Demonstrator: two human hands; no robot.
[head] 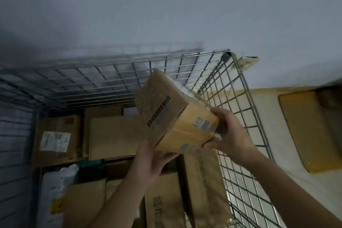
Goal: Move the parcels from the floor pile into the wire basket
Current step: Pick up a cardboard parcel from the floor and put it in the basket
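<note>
I hold a brown cardboard parcel [172, 111] with blue and black print, tilted, above the inside of the wire basket [238, 98]. My left hand [151, 161] supports its lower near corner from below. My right hand [231, 133] grips its right end. Inside the basket lie several cardboard boxes: one with a white label [55, 140] at the left, a plain flat one [114, 137] in the middle, and a tall one [205, 187] leaning against the right mesh wall. A white plastic mailer [57, 187] lies at the lower left.
The basket stands against a pale wall [166, 5]. To its right on the light floor lies a flat yellow-brown parcel [305, 129]. A white wall socket [248, 62] sits just behind the basket's far right corner.
</note>
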